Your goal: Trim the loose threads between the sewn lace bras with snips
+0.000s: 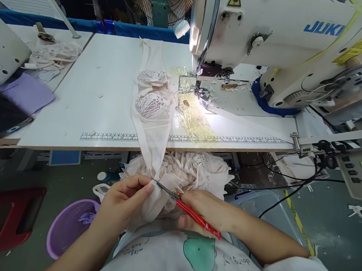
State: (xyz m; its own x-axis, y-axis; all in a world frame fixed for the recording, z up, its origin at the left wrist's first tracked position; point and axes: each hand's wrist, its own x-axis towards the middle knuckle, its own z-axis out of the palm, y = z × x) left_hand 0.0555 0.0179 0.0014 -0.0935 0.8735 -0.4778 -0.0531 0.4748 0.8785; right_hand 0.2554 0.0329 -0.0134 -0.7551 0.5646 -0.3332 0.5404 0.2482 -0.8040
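Observation:
A white lace bra (152,105) lies stretched over the front of the sewing table, one wing hanging down past the edge. My left hand (123,203) pinches the end of that wing between thumb and fingers. In my right hand (202,208) is a pair of red-handled scissors (196,217), their blades slanting up to the left. The tips touch or nearly touch the fabric beside my left fingertips; whether the blades are apart I cannot tell. A heap of similar white lace bras (194,167) sits under the table edge, behind my hands.
A JUKI sewing machine (275,39) stands at the right, its lamp lighting the needle area. A printed ruler (113,136) runs along the table's front edge. A dark phone (4,114) lies far left. Below are a purple bin (61,226), a red stool (10,219) and black cables (300,185).

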